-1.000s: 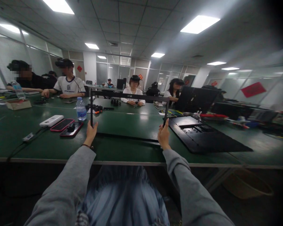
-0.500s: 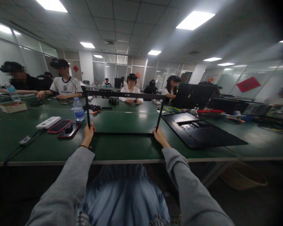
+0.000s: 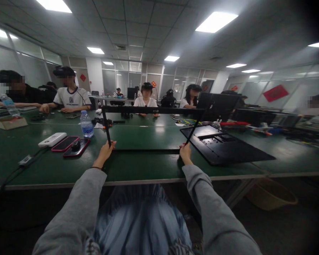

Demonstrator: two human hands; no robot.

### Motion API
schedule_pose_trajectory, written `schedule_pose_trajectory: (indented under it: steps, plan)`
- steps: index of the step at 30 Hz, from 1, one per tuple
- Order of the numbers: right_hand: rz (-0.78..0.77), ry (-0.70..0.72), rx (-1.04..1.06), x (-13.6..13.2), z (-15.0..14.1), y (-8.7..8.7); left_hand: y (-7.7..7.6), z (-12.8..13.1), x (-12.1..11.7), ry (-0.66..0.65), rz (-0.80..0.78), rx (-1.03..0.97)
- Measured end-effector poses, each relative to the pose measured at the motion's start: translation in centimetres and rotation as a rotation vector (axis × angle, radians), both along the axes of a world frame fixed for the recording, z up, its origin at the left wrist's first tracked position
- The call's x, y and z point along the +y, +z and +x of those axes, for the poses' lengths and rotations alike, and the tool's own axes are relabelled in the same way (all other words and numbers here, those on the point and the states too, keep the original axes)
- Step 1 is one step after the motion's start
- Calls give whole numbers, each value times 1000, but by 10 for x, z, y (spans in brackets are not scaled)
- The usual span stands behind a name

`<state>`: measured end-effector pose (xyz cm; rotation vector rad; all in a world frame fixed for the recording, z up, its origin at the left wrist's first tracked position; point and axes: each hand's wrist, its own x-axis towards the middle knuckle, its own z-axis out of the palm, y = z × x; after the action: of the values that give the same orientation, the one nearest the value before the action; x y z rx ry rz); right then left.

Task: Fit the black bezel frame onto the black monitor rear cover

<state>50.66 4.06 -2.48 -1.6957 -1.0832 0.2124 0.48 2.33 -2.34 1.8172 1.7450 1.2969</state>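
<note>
A thin black monitor bezel (image 3: 154, 110), an open rectangular frame with a small logo on its top bar, stands tilted above the green table. My left hand (image 3: 105, 153) is closed around its left side near the lower corner. On the opposite side, my right hand (image 3: 185, 153) grips it near the lower right corner. The bezel's lower bar runs between both hands, close to the tabletop; whether it touches cannot be told. Just right of my right hand lies a flat black monitor panel (image 3: 218, 150), with recessed parts on its upper face.
Left of the bezel are a water bottle (image 3: 87, 124), two phones (image 3: 77, 148) and a white power bank (image 3: 52, 140) with a cable. A black monitor (image 3: 215, 106) stands behind the panel. Several people sit around the table (image 3: 149, 171). A basket (image 3: 272, 194) is underneath, at right.
The bezel has shifted right in view, its top bar now lower and looking wider. Both hands moved right with it and kept their hold. My view turned slightly.
</note>
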Motion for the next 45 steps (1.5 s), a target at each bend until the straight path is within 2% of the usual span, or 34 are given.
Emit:
schedule_pose_trajectory:
  steps: [9, 22, 25, 28, 31, 35, 41, 45]
  plan:
    - [-8, 77, -50, -1, -4, 2, -6, -9, 7, 102, -48, 36]
    - [-97, 10, -89, -3, -5, 4, 3, -8, -4, 293, -154, 160]
    - [-86, -14, -90, -6, -6, 6, 6, -6, -5, 292, -147, 181]
    - [4, -35, -122, -9, -10, 10, 9, -2, -6, 301, -81, 181]
    - [86, 5, -146, -9, -15, 13, 11, 2, -8, 280, -2, 131]
    - [122, 38, -116, -8, -17, 12, 9, 2, -7, 211, 58, 75]
    - [143, 41, -108, -9, -15, 9, 4, 1, -4, 148, 33, 84]
    - [112, 54, -122, -11, -16, 11, 6, 1, -6, 178, 27, 92]
